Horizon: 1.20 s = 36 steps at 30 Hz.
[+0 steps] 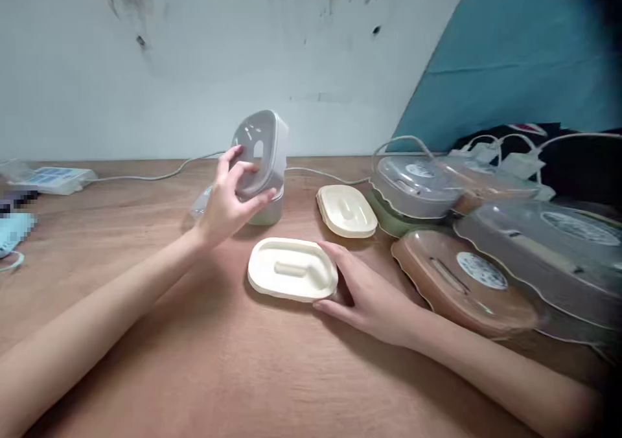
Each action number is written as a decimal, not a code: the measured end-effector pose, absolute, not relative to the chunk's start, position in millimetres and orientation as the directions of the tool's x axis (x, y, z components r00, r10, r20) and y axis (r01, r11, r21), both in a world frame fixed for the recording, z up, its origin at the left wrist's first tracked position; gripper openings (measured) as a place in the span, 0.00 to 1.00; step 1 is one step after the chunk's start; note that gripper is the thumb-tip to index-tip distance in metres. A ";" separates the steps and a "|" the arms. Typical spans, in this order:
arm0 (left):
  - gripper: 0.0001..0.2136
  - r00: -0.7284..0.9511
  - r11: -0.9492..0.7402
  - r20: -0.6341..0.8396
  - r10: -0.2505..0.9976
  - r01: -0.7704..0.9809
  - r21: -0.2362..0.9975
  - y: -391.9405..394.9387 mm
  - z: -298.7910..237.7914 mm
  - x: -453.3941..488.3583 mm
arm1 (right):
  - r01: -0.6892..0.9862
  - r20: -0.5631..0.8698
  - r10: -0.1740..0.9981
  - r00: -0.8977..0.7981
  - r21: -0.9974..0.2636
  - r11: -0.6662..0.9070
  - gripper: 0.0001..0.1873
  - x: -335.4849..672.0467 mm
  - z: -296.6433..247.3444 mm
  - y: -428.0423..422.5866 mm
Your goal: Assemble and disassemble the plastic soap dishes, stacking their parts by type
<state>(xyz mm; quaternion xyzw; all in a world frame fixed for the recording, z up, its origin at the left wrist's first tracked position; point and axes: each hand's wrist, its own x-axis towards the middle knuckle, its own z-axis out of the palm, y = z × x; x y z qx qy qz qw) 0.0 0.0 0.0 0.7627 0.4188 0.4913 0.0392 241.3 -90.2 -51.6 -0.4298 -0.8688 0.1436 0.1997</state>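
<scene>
Left of centre, my left hand (226, 195) has its fingers and thumb around a grey plastic oval shell (280, 146), which tilts up with its hollow side and a small oval opening toward me. Just below and behind the shell stands a pale grey-green container (269, 211); whether they touch is hard to tell. My right hand (367, 295) grips the right end of a cream oval tray (276, 286) between fingers and thumb. That tray has a raised rim and a long recess in the middle, and it rests on the table. Another cream piece (346, 211) of similar shape lies behind it.
At the right, several clear-wrapped oval boxes, one brown (437, 302) and one grey (413, 185), crowd the wooden table (253, 373). A white cable (160, 177) runs along the wall to a white power strip (56, 180). Clear plastic (200, 205) sits behind my left wrist.
</scene>
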 end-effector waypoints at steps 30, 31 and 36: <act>0.15 0.536 -0.732 0.503 0.678 0.425 0.533 -37.1 -40.9 -19.6 | 0.722 0.199 0.835 -0.513 -0.426 0.546 0.44 243.0 -55.2 -86.4; 0.15 0.534 -0.732 0.505 0.678 0.425 0.533 -37.1 -40.8 -19.9 | 0.723 0.192 0.840 -0.507 -0.436 0.536 0.44 242.9 -55.2 -86.2; 0.15 0.593 -0.777 0.513 0.621 0.378 0.504 -38.3 -39.2 -20.2 | 0.675 0.179 0.861 -0.476 -0.554 0.488 0.48 242.4 -54.3 -84.3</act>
